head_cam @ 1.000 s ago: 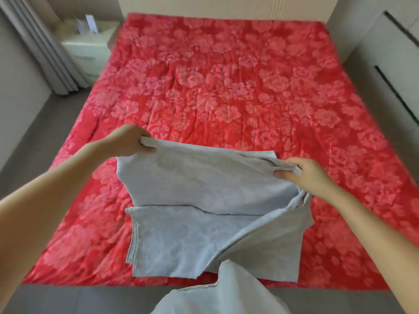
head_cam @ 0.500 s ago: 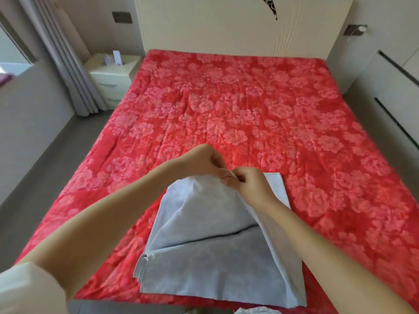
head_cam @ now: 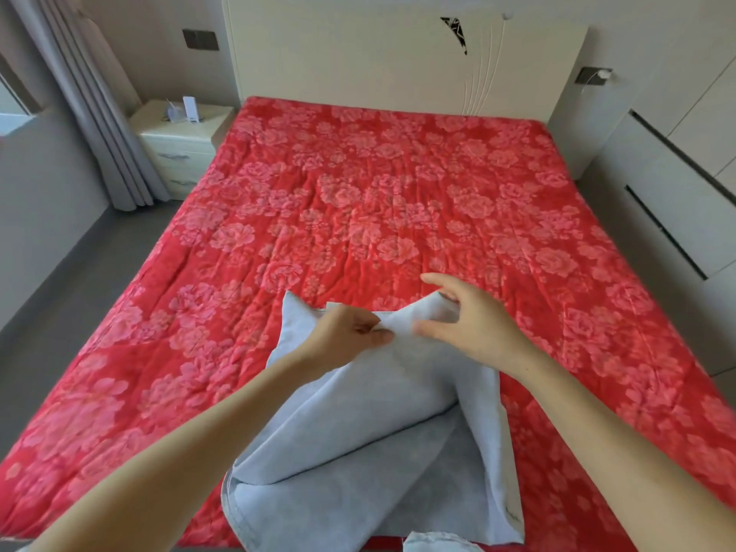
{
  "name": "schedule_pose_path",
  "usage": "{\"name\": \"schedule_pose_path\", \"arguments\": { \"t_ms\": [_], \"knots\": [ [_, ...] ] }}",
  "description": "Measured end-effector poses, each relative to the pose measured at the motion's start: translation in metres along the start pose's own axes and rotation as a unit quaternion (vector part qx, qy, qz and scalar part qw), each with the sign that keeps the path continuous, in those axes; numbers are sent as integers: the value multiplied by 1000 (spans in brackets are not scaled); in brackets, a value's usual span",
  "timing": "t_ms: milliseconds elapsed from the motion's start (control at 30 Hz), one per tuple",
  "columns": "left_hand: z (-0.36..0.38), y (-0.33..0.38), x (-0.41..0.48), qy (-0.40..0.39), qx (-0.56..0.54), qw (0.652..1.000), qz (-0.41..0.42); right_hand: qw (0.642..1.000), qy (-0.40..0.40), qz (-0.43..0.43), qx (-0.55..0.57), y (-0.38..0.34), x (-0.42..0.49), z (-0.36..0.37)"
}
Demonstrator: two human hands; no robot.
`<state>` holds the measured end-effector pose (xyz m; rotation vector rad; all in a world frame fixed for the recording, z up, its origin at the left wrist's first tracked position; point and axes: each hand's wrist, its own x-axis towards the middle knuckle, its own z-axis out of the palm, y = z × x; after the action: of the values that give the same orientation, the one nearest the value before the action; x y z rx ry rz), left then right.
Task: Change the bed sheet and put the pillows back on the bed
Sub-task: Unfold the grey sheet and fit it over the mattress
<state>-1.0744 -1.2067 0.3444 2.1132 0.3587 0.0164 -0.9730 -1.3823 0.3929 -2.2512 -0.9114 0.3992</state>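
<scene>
Head view: folded pale-blue sheet (head_cam: 358, 452) at bed's (head_cam: 159, 372) foot edge, middle; left hand (head_cam: 342, 336) pinches an upper layer; right hand (head_cam: 470, 324), grip released, hovers touching the fold, likely seeking an edge to unfold.

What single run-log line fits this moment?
left hand: pinching folded pale grey sheet | right hand: open over it | red floral bedcover: underneath | pillows: unseen

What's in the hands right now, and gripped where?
The left hand pinches the pale blue sheet at a raised fold near its top edge; the right hand is open beside it.
</scene>
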Motion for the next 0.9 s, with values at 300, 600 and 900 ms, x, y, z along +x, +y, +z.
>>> {"name": "schedule_pose_path", "arguments": {
  "t_ms": [300, 600, 900],
  "knots": [
    [0, 0, 27, -6, 31, 995, 95, 968, 240, -66, -20, -16, 9, -68],
    [37, -88, 50, -23, 221, 973, -55, 926, 361, -70, 78, -27, -17, -184],
    [-16, -44, 118, 131, 134, 980, -71, 857, 504, 47, 100, 42, -21, -251]
  ]
}}
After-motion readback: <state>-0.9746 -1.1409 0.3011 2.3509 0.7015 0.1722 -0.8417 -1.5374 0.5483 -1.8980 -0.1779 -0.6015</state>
